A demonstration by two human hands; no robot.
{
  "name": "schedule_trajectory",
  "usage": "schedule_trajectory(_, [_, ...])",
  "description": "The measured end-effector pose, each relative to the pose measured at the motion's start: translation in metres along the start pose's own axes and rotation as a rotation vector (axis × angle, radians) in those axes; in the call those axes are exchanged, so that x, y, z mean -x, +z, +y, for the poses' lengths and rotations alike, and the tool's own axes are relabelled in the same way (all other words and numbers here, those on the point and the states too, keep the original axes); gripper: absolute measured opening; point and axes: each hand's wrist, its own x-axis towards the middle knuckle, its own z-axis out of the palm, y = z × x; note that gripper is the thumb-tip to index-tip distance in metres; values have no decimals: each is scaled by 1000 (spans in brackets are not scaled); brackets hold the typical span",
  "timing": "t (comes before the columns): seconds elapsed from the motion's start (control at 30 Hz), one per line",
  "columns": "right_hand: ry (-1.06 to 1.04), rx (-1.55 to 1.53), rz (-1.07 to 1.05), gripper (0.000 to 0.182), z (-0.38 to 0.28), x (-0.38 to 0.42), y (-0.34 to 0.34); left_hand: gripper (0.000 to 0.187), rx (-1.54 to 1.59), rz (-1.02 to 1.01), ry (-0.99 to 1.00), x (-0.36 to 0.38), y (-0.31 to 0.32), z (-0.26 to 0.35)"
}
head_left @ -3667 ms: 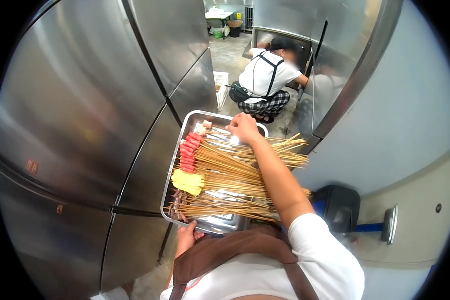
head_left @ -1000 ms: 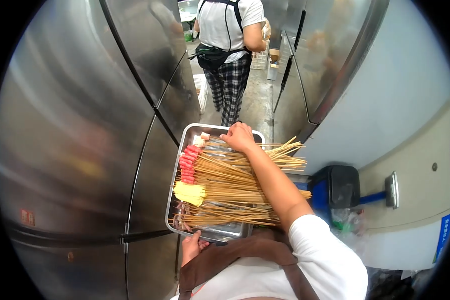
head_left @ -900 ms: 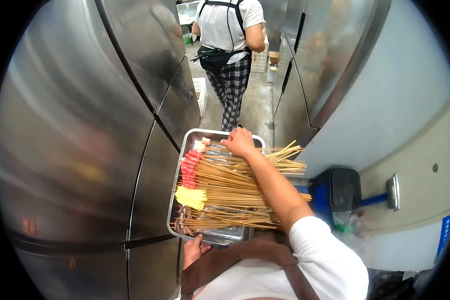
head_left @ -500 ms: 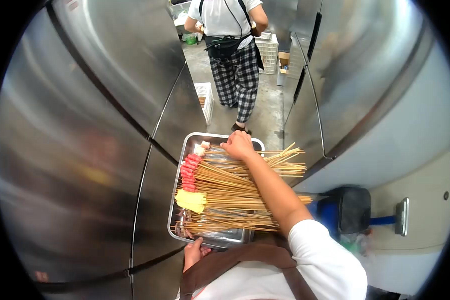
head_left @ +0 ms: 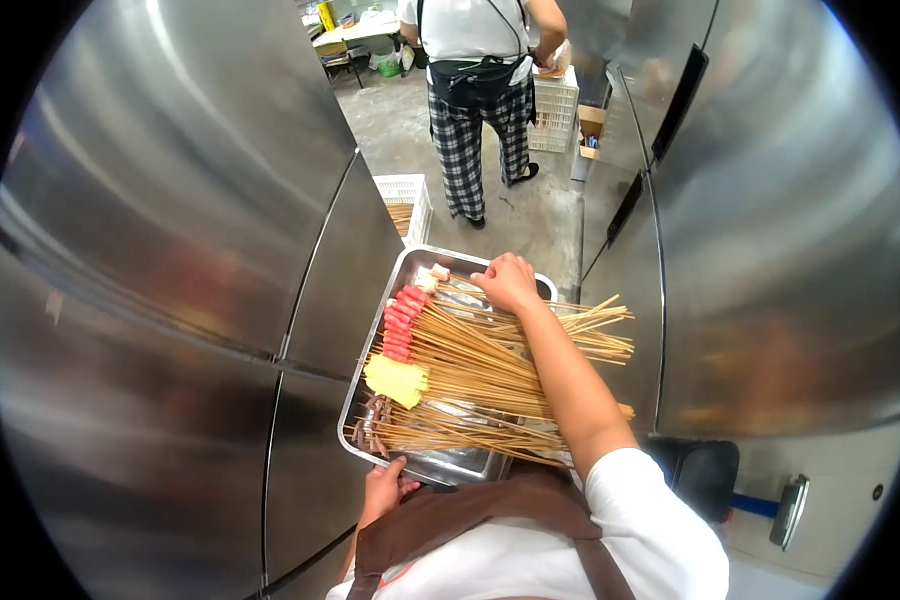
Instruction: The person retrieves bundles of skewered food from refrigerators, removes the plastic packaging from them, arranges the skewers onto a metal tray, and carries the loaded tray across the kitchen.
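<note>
1. The left hand (head_left: 382,490) gripped the near rim of the steel tray (head_left: 406,272) at 6 o'clock.
2. The right hand (head_left: 510,282) clasped the tray's far edge at 12 o'clock.
3. Bamboo skewers (head_left: 490,365) lay across the tray, sticks pointing to 3 o'clock.
4. A person in checked trousers (head_left: 480,130) stood beyond.

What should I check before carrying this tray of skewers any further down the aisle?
1. Left hand on the near edge of the tray: ok.
2. Right hand grip on the far edge: ok.
3. Skewers inside the tray: not ok, stick ends overhang the right edge.
4. Path ahead: not ok, a person stands in the aisle.
5. White crate on the floor by the left doors: not ok, it narrows the way.
6. Tray level: cannot tell.
</note>
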Motion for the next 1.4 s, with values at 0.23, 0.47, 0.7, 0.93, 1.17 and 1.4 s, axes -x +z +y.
schedule_trajectory(0.23, [44, -70, -12, 33, 18, -8, -32, 21, -37, 33, 10, 18, 24, 15])
schedule_trajectory(0.47, [51, -217, -90, 33, 48, -33, -105, 18, -30, 147, 18, 88, 120, 59])
schedule_trajectory(0.7, [104, -117, -54, 32, 22, -29, -49, 23, -78, 78, -86, 32, 50, 58])
schedule_trajectory(0.93, [-83, 10, -5, 31, -5, -58, -58, 22, 47, 5, -155, 31, 69, 57])
schedule_trajectory(1.17, [-336, 19, -32, 36, 16, -101, -48, 26, 126, 148, -138, 2, 131, -3])
schedule_trajectory(1.4, [-411, -7, -87, 29, 46, -125, -10, 26, 259, 187, -69, -29, 173, -38])
